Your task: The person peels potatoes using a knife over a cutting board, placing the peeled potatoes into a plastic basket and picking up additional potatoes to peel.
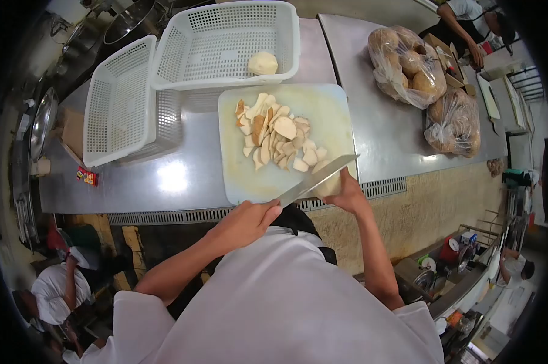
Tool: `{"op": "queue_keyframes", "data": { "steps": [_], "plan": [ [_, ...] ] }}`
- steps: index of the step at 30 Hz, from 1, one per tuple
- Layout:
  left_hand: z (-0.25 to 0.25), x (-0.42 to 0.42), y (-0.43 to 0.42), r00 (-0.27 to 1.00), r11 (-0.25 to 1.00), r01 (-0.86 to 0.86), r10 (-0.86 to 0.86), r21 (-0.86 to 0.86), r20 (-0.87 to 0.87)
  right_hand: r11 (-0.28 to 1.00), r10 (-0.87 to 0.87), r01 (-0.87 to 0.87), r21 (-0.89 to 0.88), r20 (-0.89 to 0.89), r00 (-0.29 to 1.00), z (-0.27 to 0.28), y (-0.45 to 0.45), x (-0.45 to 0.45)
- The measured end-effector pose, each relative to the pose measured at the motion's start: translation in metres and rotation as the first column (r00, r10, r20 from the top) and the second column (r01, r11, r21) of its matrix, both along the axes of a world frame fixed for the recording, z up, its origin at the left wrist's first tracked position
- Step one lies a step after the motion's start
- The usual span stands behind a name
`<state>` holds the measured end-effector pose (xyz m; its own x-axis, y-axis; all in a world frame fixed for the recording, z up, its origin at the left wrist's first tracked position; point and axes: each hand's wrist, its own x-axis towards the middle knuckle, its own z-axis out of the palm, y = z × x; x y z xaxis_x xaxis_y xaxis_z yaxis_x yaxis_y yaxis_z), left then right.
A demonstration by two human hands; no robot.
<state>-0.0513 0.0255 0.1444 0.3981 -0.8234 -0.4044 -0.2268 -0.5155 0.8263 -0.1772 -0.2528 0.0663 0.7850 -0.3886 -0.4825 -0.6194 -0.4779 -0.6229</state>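
Torso cut off, far-R person blurry

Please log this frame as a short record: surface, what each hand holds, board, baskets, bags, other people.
Surface: metal table
Left hand: holds a large knife
Right hand: holds a pale vegetable at the blade
Board: pale cutting board bearing a heap of cut pieces, some with brown skin
Larger basket: one whole peeled vegetable
Smaller basket: no contents visible
Bags: two clear bags of brown, round produce, right side
Other people: several, around the edges
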Motion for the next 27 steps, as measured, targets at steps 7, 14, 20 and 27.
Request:
{"op": "queue_keyframes", "data": {
  "steps": [7, 14, 20, 27],
  "plan": [
    [-0.027, 0.015, -0.058, 0.94, 0.913, -0.022, 0.158, 0.408, -0.302, 1.0, -0.007, 0.007, -0.008, 0.008, 1.0, 0.005, 0.006, 0.0],
    [-0.017, 0.017, -0.011, 0.93, 0.962, 0.031, 0.072, 0.272, -0.36, 0.998, -0.042, 0.041, 0.043, 0.008, 0.999, -0.005, 0.0, -0.014],
    [-0.068, 0.017, -0.057, 0.906, 0.979, -0.058, 0.134, 0.196, -0.402, 0.998, -0.047, 0.044, 0.042, 0.088, 0.995, -0.006, 0.004, -0.016],
    [0.007, 0.008, 0.002, 0.995, 0.994, 0.094, -0.096, 0.048, 0.041, 0.996, -0.024, 0.029, -0.087, 0.052, 0.998, -0.014, 0.009, -0.023]
  ]
}}
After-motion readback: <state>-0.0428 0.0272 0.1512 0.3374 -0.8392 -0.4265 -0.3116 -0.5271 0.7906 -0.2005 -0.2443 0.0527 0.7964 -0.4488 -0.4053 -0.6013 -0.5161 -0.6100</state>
